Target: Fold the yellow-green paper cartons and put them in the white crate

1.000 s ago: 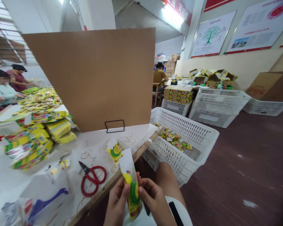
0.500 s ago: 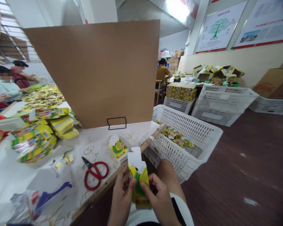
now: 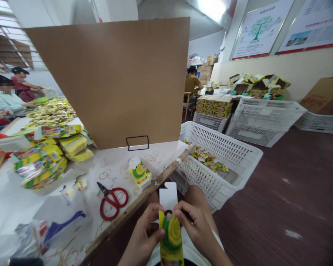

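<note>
Both my hands hold one small yellow and green printed carton [image 3: 171, 236] upright over my lap, its white top flap sticking up. My left hand [image 3: 144, 236] grips its left side with the thumb on the front. My right hand [image 3: 195, 231] pinches the right upper edge near the flap. A second carton of the same print [image 3: 140, 173] lies on the white table [image 3: 113, 170] near its wooden edge. Red-handled scissors [image 3: 112, 199] lie on the table left of my hands.
A tall cardboard sheet [image 3: 113, 77] stands at the table's back. Stacks of flat yellow cartons [image 3: 44, 159] are piled at the left. A white plastic crate [image 3: 219, 166] with several packets sits on the floor at the right; more crates lie beyond. Other people work at the left and in the background.
The carton has turned to face me and dropped lower over my lap, with its white flap now straight up. My hands have shifted with it.
</note>
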`<action>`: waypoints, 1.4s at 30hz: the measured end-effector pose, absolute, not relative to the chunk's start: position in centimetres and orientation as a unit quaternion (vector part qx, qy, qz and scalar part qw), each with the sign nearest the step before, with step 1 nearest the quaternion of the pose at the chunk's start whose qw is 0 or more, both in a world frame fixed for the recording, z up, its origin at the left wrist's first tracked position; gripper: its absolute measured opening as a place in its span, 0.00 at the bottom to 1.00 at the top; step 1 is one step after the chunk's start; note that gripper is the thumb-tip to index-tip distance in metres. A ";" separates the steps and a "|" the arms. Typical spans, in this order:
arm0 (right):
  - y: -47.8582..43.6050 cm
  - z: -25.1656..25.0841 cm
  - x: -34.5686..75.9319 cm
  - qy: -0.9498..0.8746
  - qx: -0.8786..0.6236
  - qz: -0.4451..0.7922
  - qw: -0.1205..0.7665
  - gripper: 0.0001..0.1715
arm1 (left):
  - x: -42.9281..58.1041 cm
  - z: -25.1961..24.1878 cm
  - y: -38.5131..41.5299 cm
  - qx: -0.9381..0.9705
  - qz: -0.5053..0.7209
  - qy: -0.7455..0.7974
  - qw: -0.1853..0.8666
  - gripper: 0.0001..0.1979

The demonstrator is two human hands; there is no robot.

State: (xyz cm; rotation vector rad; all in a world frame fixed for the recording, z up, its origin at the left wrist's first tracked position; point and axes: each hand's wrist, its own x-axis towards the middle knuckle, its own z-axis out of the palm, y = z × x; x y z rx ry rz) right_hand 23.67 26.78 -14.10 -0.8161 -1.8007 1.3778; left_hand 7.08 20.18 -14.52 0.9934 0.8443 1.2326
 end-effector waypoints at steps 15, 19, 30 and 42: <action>27.6 -14.0 24.3 -0.707 -0.366 0.522 0.306 0.21 | 7.3 -15.6 20.5 0.479 0.511 0.507 0.503 0.21; 27.3 -14.6 23.8 -0.687 -0.398 0.522 0.311 0.20 | 7.2 -15.4 20.4 0.504 0.487 0.505 0.503 0.23; 27.1 -16.2 23.2 -0.702 -0.423 0.489 0.299 0.19 | 8.5 -15.5 20.4 0.490 0.496 0.506 0.509 0.25; 28.0 -14.8 24.6 -0.670 -0.363 0.585 0.277 0.22 | 8.0 -14.7 20.9 0.447 0.513 0.482 0.551 0.25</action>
